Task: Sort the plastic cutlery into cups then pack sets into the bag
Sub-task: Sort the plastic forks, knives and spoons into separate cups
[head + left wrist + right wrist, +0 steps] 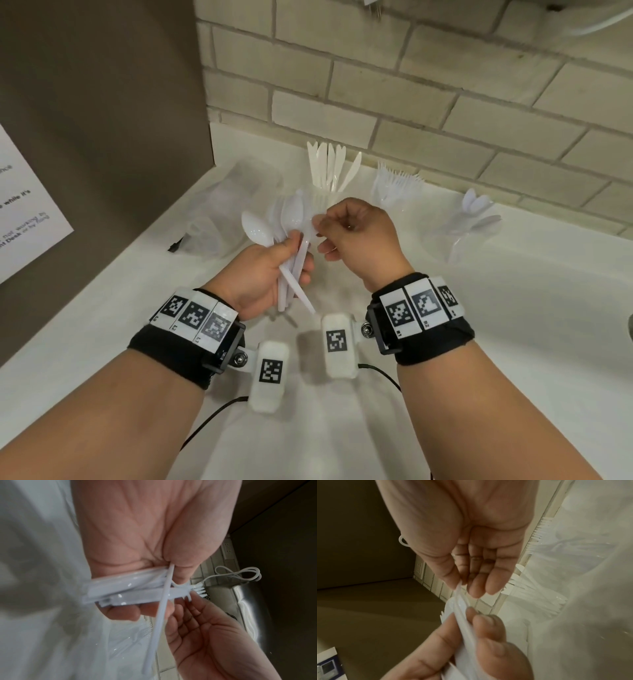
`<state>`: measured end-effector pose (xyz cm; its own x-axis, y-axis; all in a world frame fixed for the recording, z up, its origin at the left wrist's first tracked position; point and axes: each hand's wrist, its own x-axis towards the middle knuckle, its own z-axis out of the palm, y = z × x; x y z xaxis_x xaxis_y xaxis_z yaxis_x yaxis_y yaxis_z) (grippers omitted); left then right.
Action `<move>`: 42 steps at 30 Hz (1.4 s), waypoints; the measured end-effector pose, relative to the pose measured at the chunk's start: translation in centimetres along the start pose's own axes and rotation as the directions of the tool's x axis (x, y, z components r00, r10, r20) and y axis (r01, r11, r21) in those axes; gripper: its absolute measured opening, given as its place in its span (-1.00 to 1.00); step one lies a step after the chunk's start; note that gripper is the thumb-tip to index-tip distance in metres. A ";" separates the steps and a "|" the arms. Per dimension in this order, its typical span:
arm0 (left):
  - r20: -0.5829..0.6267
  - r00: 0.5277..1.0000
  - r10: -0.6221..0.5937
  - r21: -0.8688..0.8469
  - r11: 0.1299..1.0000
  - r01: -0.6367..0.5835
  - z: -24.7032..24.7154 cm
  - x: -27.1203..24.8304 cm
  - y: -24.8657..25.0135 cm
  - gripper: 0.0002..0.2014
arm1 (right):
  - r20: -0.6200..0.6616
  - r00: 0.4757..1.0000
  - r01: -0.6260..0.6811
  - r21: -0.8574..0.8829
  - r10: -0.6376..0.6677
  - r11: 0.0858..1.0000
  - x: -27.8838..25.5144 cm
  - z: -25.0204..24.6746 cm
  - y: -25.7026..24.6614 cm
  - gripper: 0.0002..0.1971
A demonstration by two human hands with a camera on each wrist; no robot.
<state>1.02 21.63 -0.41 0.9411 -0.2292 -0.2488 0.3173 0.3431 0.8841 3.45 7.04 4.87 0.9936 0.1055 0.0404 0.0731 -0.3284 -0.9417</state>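
My left hand (pixel 291 253) grips a bundle of white plastic cutlery (pixel 287 240) upright over the white counter, spoon bowls fanning out at the top. My right hand (pixel 320 226) pinches the top of one piece of that bundle between thumb and forefinger. The left wrist view shows the bundle (pixel 137 592) across my left fingers, fork tines at its end by the right hand's fingertips (pixel 193 599). Behind stand clear cups: knives (pixel 329 171), forks (pixel 397 192), spoons (pixel 476 219). A clear plastic bag (pixel 233 192) lies at the back left.
A brown panel with a paper sign (pixel 30 212) closes off the left side, and a tiled wall (pixel 411 85) runs behind the cups. A steel sink (pixel 248 608) and a looped white cable (pixel 240 574) show in the left wrist view.
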 end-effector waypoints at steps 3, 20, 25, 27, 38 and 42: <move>-0.052 0.999 0.011 0.050 0.999 -0.008 0.0 0.0 0.0 -0.71 | -0.110 0.994 0.018 0.220 0.007 0.975 0.2 -0.3 -0.7 -0.85; 0.056 0.993 0.104 0.573 0.811 -0.118 -0.9 0.2 -0.6 -0.70 | 0.107 0.984 0.166 -0.313 -0.139 0.935 1.6 0.4 -1.1 -0.92; 0.036 0.992 0.120 0.611 0.783 -0.117 -0.7 0.2 -1.1 -0.66 | 0.080 0.972 0.233 -0.379 -0.220 0.896 2.4 -0.8 -1.7 -0.91; 0.059 0.991 0.119 0.615 0.778 -0.130 -0.5 0.3 -1.1 -0.65 | 0.084 0.968 0.250 -0.378 -0.235 0.892 2.5 -1.0 -1.8 -0.94; 0.132 0.987 0.091 0.636 0.756 -0.155 0.1 0.1 -1.1 -0.70 | 0.175 0.978 -0.099 -0.095 0.115 0.990 1.3 -1.8 -1.7 -0.81; 0.101 0.990 0.097 0.649 0.748 -0.139 0.1 0.3 -1.1 -0.78 | 0.134 0.985 -0.108 -0.010 0.109 0.994 1.1 -1.8 -1.4 -0.91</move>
<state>0.97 21.09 -1.45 0.9506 -0.2860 -0.1209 0.0300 -0.3028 0.9526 4.64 5.91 6.84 0.9751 0.1939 -0.1073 -0.0341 -0.3471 -0.9372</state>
